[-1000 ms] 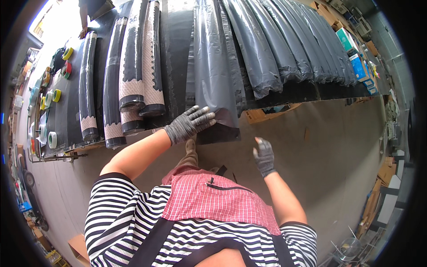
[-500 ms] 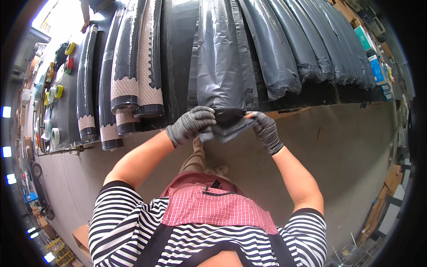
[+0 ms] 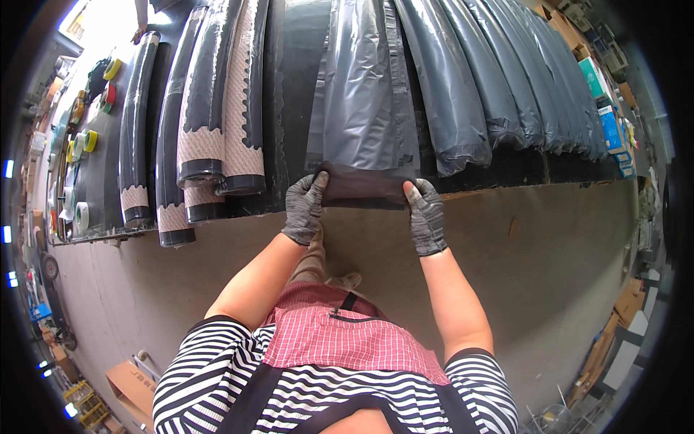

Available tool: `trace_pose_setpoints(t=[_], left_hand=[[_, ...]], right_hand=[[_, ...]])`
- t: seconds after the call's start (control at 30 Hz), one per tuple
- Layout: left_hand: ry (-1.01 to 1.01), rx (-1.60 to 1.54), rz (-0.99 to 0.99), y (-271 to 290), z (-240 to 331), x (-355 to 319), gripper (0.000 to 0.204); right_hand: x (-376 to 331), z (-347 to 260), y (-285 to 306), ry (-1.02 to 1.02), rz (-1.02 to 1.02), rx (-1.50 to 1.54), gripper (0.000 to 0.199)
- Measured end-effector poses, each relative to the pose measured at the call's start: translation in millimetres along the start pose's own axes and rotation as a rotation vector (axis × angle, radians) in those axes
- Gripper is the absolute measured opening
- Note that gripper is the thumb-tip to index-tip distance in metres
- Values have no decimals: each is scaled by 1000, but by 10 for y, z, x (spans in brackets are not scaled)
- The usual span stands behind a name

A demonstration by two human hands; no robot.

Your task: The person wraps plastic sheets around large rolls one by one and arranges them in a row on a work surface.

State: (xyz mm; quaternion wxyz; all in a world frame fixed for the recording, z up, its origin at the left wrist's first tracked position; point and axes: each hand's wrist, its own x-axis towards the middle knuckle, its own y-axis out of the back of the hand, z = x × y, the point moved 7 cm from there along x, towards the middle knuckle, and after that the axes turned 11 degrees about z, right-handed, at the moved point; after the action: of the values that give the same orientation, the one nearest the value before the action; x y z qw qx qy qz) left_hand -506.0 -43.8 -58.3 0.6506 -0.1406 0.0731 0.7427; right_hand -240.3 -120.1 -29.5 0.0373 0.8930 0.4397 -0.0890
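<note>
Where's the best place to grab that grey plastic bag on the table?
Probably the near bottom edge of the grey plastic bag, approached from the table's front. It lies flat, its end overhanging; the left hand and right hand pinch its two corners there.

Both gloved hands hold the near edge of a grey plastic bag (image 3: 365,108) that lies flat on the black worktop (image 3: 296,72). The left hand (image 3: 305,207) pinches the bag's dark folded flap (image 3: 361,189) at its left corner; the right hand (image 3: 426,215) pinches the right corner, each grip closed on the flap. To the right, a row of similar grey plastic bags (image 3: 506,79) overlaps along the worktop edge. To the left stand black rolls with beige patterned backing (image 3: 217,108), their ends overhanging the edge. Coloured tape rolls (image 3: 83,141) lie farther left. The brown floor (image 3: 564,246) runs below.
</note>
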Motion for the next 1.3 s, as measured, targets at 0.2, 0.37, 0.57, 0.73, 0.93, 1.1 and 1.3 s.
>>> trace_pose_setpoints(t=[0.2, 0.37, 0.57, 0.73, 0.93, 1.1, 1.3], left_hand=[[-79, 487, 109, -205, 98, 68, 48], [-515, 653, 29, -335, 529, -6, 49], [-493, 384, -123, -478, -140, -35, 49], [-294, 540, -304, -661, 273, 322, 81], [-148, -151, -430, -1062, 504, 145, 101], [149, -338, -706, -1551, 746, 286, 84], [-868, 994, -645, -2229, 787, 1629, 40]], right_hand=[[49, 288, -158, -313, 81, -157, 19], [158, -243, -165, 480, 159, -684, 46], [2, -671, -1131, 224, 54, -1002, 122], [323, -502, -798, -156, -41, -696, 132], [466, -691, -690, 71, -24, -463, 119], [904, -1139, -347, 107, 83, -658, 110], [1285, -1248, -53, -297, -127, -62, 75]])
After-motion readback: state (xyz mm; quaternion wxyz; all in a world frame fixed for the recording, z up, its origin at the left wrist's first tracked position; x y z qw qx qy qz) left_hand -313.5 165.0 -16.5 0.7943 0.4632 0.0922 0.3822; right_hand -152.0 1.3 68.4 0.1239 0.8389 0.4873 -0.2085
